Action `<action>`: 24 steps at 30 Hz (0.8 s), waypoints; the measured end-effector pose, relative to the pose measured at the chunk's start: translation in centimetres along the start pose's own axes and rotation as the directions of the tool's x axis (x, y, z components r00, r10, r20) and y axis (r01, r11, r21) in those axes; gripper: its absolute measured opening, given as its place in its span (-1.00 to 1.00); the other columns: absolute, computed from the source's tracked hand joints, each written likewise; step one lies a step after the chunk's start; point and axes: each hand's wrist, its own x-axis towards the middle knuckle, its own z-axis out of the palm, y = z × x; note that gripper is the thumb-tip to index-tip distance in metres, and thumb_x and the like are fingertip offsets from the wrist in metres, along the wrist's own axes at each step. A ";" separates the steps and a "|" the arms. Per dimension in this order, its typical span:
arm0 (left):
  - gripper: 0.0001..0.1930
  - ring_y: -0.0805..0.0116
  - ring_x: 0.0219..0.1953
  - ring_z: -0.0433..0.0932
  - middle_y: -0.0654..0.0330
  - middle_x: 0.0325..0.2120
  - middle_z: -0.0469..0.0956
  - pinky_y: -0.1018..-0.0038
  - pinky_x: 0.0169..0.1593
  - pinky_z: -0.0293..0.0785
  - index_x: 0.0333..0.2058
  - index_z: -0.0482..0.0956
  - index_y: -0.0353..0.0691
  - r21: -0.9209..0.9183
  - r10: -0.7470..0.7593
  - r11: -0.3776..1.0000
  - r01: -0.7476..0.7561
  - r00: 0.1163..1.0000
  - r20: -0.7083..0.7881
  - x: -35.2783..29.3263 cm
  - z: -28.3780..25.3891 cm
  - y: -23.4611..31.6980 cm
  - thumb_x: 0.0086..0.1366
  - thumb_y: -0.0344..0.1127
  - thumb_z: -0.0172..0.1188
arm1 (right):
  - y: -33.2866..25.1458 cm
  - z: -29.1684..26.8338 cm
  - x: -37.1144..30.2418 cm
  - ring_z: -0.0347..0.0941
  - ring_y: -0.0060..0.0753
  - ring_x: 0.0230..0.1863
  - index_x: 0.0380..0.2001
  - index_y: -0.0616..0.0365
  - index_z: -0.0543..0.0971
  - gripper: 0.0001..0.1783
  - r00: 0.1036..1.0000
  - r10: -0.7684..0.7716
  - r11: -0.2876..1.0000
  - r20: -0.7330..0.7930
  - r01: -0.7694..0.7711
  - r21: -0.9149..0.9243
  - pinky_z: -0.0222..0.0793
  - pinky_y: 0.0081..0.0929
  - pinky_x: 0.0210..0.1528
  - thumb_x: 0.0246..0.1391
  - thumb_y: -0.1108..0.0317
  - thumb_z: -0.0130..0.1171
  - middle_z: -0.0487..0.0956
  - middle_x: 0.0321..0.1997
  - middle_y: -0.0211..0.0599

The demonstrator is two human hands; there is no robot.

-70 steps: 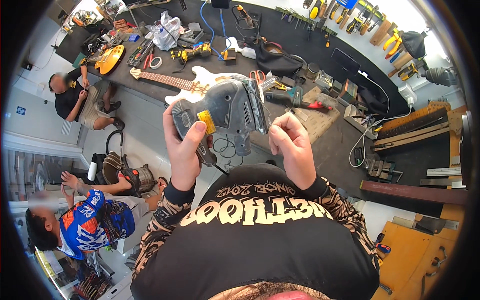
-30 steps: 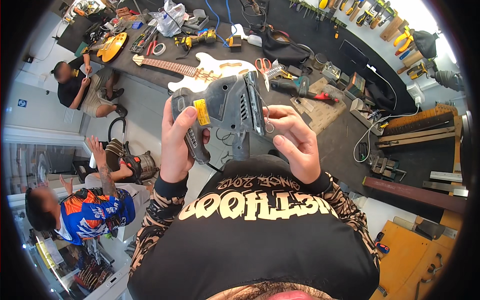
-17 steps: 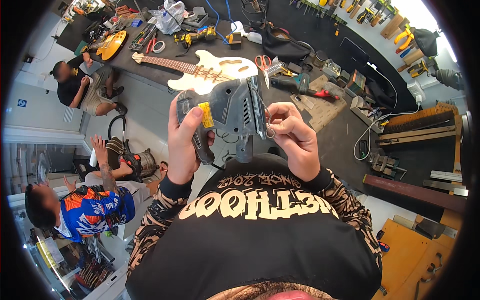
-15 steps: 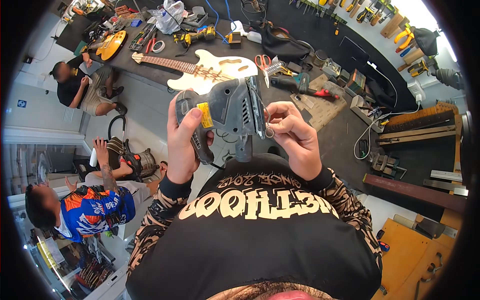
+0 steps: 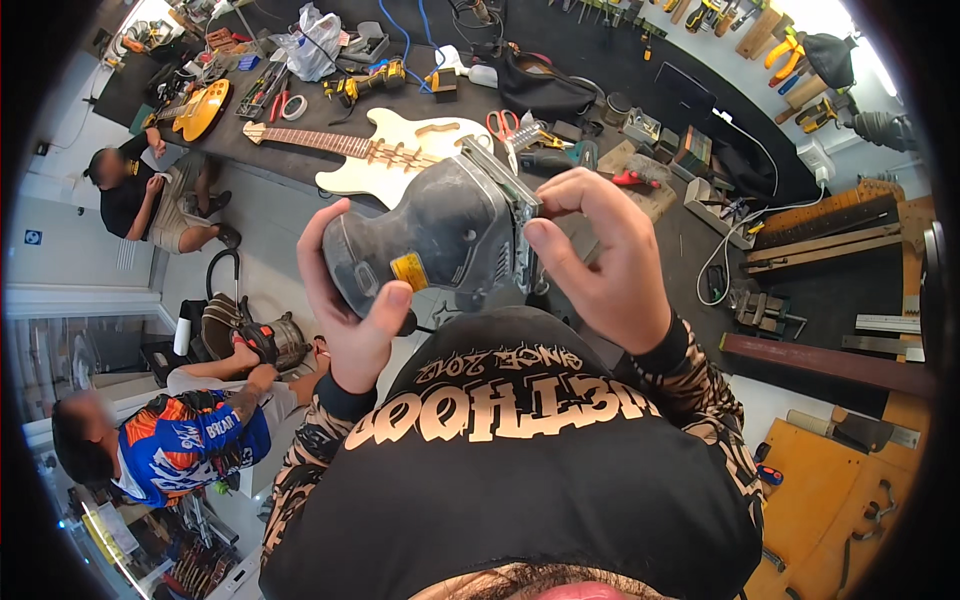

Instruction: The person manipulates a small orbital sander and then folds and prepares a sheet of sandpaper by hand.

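A dark grey electric sheet sander (image 5: pixel 430 225) is held up in front of my chest, turned on its side with its flat base plate (image 5: pixel 520 220) facing right. My left hand (image 5: pixel 355 310) is wrapped round its body, the thumb near a yellow label. My right hand (image 5: pixel 605 250) has its thumb and bent forefinger at the edge of the base plate, pinching it. The pad's working face is mostly turned from view. Beyond the sander, a pale unfinished electric guitar (image 5: pixel 395 150) lies on the dark workbench (image 5: pixel 330 110).
Red-handled scissors (image 5: pixel 505 128), a yellow cordless drill (image 5: pixel 365 83) and a teal power tool (image 5: pixel 560 160) lie on the bench. An amber guitar (image 5: pixel 203 110) rests at far left. Two people sit at left, near a vacuum cleaner (image 5: pixel 285 340). Tools hang on the far wall.
The sander has rolled in my left hand, bringing more of its rounded top into view. My right hand has moved from a wire clip up to the plate's edge.
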 end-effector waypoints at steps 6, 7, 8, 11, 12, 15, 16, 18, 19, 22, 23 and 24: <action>0.07 0.17 0.13 0.54 -0.06 0.17 0.43 0.25 0.21 0.52 0.52 0.15 -0.17 0.151 0.391 0.908 -0.390 0.920 0.025 -1.3 0.7 -2.2 0.13 -0.28 0.62 | -1.3 0.9 -0.9 0.63 -0.06 -0.27 -0.29 0.22 0.59 -0.76 0.987 -0.108 0.978 -0.119 0.083 -0.193 0.54 -0.24 -0.18 0.15 0.47 0.53 0.65 -0.28 -0.18; 0.09 0.07 0.12 0.56 -0.14 0.17 0.43 0.17 0.17 0.55 0.51 0.14 -0.16 0.254 0.486 0.832 -0.494 0.869 0.096 -0.9 0.4 -2.5 0.08 -0.32 0.62 | -1.0 0.8 -1.2 0.63 -0.05 -0.28 -0.30 0.21 0.59 -0.76 0.987 -0.109 0.973 -0.116 0.082 -0.216 0.54 -0.24 -0.18 0.14 0.48 0.53 0.65 -0.27 -0.18; 0.09 0.07 0.12 0.56 -0.14 0.17 0.43 0.17 0.17 0.55 0.51 0.14 -0.16 0.253 0.485 0.832 -0.494 0.869 0.101 -0.6 0.3 -2.7 0.08 -0.32 0.62 | -0.5 0.9 -1.4 0.63 -0.05 -0.28 -0.30 0.21 0.59 -0.76 0.987 -0.106 0.973 -0.120 0.078 -0.216 0.54 -0.24 -0.18 0.14 0.48 0.53 0.65 -0.27 -0.18; 0.10 0.04 0.12 0.56 -0.16 0.16 0.43 0.16 0.15 0.55 0.50 0.15 -0.16 0.393 0.571 0.707 -0.588 0.802 0.174 -0.3 0.2 -3.4 0.04 -0.33 0.64 | 0.6 1.0 -1.7 0.61 -0.03 -0.30 -0.31 0.22 0.58 -0.77 0.984 -0.123 0.970 -0.128 0.092 -0.224 0.53 -0.24 -0.20 0.14 0.49 0.52 0.65 -0.26 -0.15; 0.10 0.03 0.10 0.57 -0.16 0.17 0.43 0.16 0.12 0.56 0.49 0.17 -0.16 0.381 0.587 0.701 -0.603 0.791 0.173 -0.4 0.2 -3.6 0.02 -0.33 0.65 | 0.7 0.9 -1.8 0.62 -0.06 -0.27 -0.30 0.23 0.58 -0.78 0.982 -0.143 0.978 -0.127 0.121 -0.169 0.53 -0.25 -0.17 0.15 0.51 0.50 0.65 -0.24 -0.13; 0.09 0.01 0.03 0.60 -0.19 0.16 0.43 0.18 0.02 0.59 0.47 0.21 -0.16 0.369 0.660 0.634 -0.679 0.724 0.199 0.1 0.8 -3.0 -0.01 -0.32 0.66 | 0.5 -0.2 -1.5 0.64 -0.13 -0.19 -0.24 0.25 0.60 -0.80 0.992 -0.087 0.996 -0.090 0.087 -0.002 0.53 -0.29 -0.08 0.18 0.53 0.47 0.65 -0.18 -0.11; 0.07 0.00 -0.02 0.62 -0.21 0.15 0.44 0.21 -0.05 0.61 0.46 0.24 -0.15 0.371 0.712 0.571 -0.733 0.666 0.221 0.4 1.0 -2.7 -0.01 -0.31 0.67 | 0.2 -0.7 -1.2 0.65 -0.18 -0.14 -0.19 0.27 0.62 -0.82 0.999 -0.015 0.994 -0.041 0.020 0.107 0.54 -0.31 -0.03 0.20 0.54 0.44 0.65 -0.15 -0.11; 0.05 -0.01 -0.11 0.65 -0.26 0.10 0.47 0.29 -0.18 0.62 0.44 0.30 -0.13 0.365 0.781 0.482 -0.796 0.580 0.233 1.7 0.8 -3.0 -0.04 -0.29 0.68 | -0.2 -0.5 -0.6 0.64 -0.21 -0.10 -0.12 0.30 0.63 -0.81 0.998 0.034 0.977 -0.049 -0.023 0.213 0.54 -0.33 0.02 0.24 0.54 0.41 0.65 -0.13 -0.13; -0.04 -0.05 -0.14 0.65 -0.16 0.19 0.39 0.29 -0.22 0.63 0.37 0.37 -0.14 0.420 0.822 0.332 -0.845 0.477 0.312 2.0 0.6 -3.1 -0.02 -0.24 0.65 | -0.4 -0.5 -0.3 0.64 -0.24 -0.06 -0.05 0.33 0.65 -0.78 0.996 0.081 0.946 -0.048 -0.062 0.318 0.54 -0.35 0.07 0.27 0.55 0.38 0.66 -0.10 -0.14; -0.22 -0.15 -0.19 0.63 0.05 0.35 0.23 0.29 -0.31 0.65 0.23 0.50 -0.17 0.478 0.837 0.008 -0.878 0.267 0.477 2.3 0.5 -3.4 0.03 -0.14 0.60 | -0.2 -1.0 0.3 0.64 -0.28 -0.08 0.04 0.34 0.68 -0.74 1.000 0.018 0.990 -0.024 -0.015 0.142 0.56 -0.37 0.06 0.32 0.54 0.36 0.67 -0.11 -0.19; -0.20 -0.11 -0.20 0.64 0.00 0.31 0.28 0.28 -0.33 0.65 0.27 0.47 -0.09 0.455 0.822 0.086 -0.886 0.321 0.471 2.1 0.6 -3.6 0.06 -0.12 0.63 | -0.2 -1.1 0.5 0.64 -0.28 -0.08 0.04 0.34 0.68 -0.74 1.000 0.018 0.990 -0.025 -0.014 0.138 0.56 -0.37 0.06 0.32 0.54 0.36 0.67 -0.11 -0.19; -0.21 -0.08 -0.18 0.64 -0.09 0.26 0.33 0.29 -0.29 0.67 0.30 0.47 0.01 0.432 0.817 0.188 -0.882 0.385 0.430 1.6 0.9 -3.5 0.11 -0.15 0.65 | -0.3 -1.1 0.8 0.64 -0.30 -0.09 0.04 0.33 0.69 -0.75 0.999 0.008 0.996 -0.039 -0.005 0.086 0.56 -0.38 0.04 0.32 0.55 0.36 0.67 -0.11 -0.20</action>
